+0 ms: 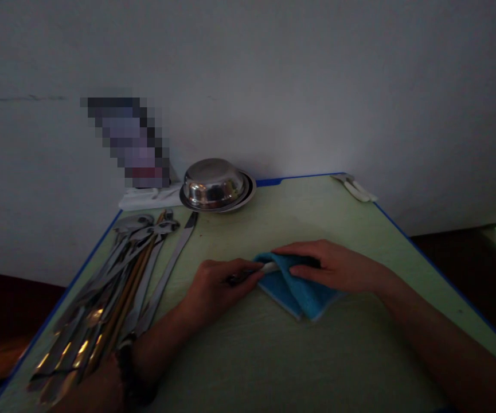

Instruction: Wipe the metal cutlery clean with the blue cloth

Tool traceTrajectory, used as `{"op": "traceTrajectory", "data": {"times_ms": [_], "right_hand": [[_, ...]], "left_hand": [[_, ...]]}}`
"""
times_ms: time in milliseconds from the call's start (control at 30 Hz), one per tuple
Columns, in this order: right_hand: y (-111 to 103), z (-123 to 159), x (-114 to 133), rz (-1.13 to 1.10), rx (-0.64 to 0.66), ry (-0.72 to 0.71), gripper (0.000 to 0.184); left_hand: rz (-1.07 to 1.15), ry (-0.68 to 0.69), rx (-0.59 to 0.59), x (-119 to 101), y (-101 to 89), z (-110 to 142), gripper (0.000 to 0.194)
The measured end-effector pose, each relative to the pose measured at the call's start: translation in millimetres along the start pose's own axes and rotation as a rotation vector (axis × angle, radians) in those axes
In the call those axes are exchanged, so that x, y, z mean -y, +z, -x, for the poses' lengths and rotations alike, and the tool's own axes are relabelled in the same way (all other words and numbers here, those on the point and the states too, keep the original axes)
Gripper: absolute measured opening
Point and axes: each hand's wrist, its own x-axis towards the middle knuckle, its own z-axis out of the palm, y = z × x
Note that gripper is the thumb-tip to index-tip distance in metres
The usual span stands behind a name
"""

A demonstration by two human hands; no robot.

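A folded blue cloth (296, 293) lies on the pale green table (316, 355) in the middle. My right hand (336, 267) rests on top of the cloth with its fingers flat and pressed down on it. My left hand (217, 285) is closed around the handle of a metal utensil (254, 272), whose far end is tucked into the fold of the cloth under my right fingers. What kind of utensil it is stays hidden by the cloth.
Several long metal utensils (114, 292) lie in a pile on the table's left side. Upturned steel bowls (215, 184) stand at the back against the wall, beside a white cloth (144, 199). White utensils (356, 188) lie at the back right corner.
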Motion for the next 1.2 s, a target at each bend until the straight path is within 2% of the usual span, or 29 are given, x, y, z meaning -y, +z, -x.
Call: {"op": "traceTrajectory", "data": {"times_ms": [100,167,267,333,400,500,533,600,667,767,833,900,967,1033,1100,1200], "right_hand": [[14.1,-8.4,-0.1,0.234,-0.161,0.033,0.041],[17.9,-13.0,1.0,0.273,-0.161,0.015,0.039],[8.7,-13.8,-0.3,0.202,-0.100,-0.040,0.033],[-2.9,-10.0,-5.6,0.116,-0.089,-0.008,0.032],[-12.9,-5.0,-14.7,-0.018,-0.126,0.115,0.035],[-17.2,-1.2,-30.1,-0.409,-0.260,0.369,0.041],[-15.8,-2.0,-34.3,-0.539,-0.292,0.413,0.042],[-11.2,-6.5,-39.8,-0.702,-0.316,0.407,0.041],[-8.4,-11.8,-41.2,-0.715,-0.318,0.326,0.038],[-13.3,-13.5,-34.9,-0.545,-0.496,0.184,0.038],[-20.4,-9.5,-25.2,-0.359,-0.541,0.073,0.037],[-26.4,-4.8,-12.7,-0.162,-0.436,-0.044,0.037],[-29.1,-2.5,0.0,0.032,-0.277,-0.164,0.039],[-29.8,-2.4,10.1,0.233,-0.205,-0.230,0.032],[-31.6,-1.9,15.4,0.382,-0.201,-0.252,0.030],[-41.4,4.5,11.5,0.516,-0.257,-0.212,0.031]], "left_hand": [[0.036,-0.002,-0.005,2.2,-0.9,-0.7,0.017],[0.053,-0.013,-0.003,3.6,-0.9,-0.9,0.018],[0.066,-0.025,-0.013,3.2,-0.9,-1.2,0.018],[0.088,-0.062,-0.030,1.0,-2.4,-1.7,0.017],[0.114,-0.133,-0.077,-1.5,-5.7,-2.6,0.016],[0.177,-0.255,-0.176,-3.6,-11.9,-4.1,0.016],[0.212,-0.286,-0.194,-3.8,-13.5,-4.5,0.018],[0.287,-0.332,-0.202,-3.6,-15.4,-5.1,0.020],[0.329,-0.356,-0.202,-3.7,-15.8,-5.3,0.021],[0.305,-0.348,-0.204,-5.2,-15.4,-5.2,0.019],[0.273,-0.316,-0.159,-7.0,-14.6,-5.4,0.018],[0.265,-0.289,-0.059,-9.9,-13.2,-7.3,0.019],[0.286,-0.280,0.023,-14.5,-11.5,-12.6,0.021],[0.330,-0.287,0.023,-21.5,-9.8,-22.2,0.021],[0.405,-0.307,-0.007,-30.2,-7.6,-35.6,0.021],[0.552,-0.321,0.012,-41.9,-0.1,-59.6,0.028]]}}
